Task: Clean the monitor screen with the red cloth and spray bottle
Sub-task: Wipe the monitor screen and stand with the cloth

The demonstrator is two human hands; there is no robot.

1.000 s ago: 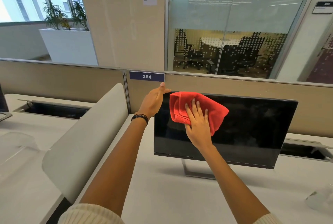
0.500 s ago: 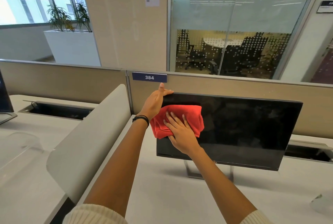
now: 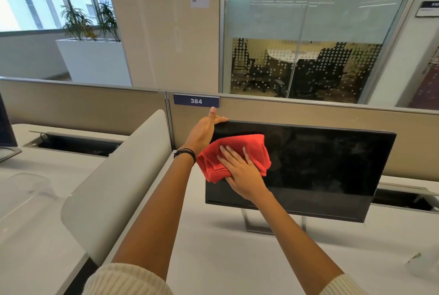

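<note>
The wiping step is in hand: the right hand (image 3: 240,172) lies flat, fingers spread, pressing the bunched red cloth (image 3: 240,149) against the left part of the dark monitor (image 3: 320,168) on the white surface (image 3: 213,247). The left hand (image 3: 202,133) grips the monitor's top left corner, fingers hooked over its upper edge. The right stretch of the screen looks faintly hazy, so the next move likely calls for sweeping the cloth rightward under even pressure, with the corner braced.
</note>
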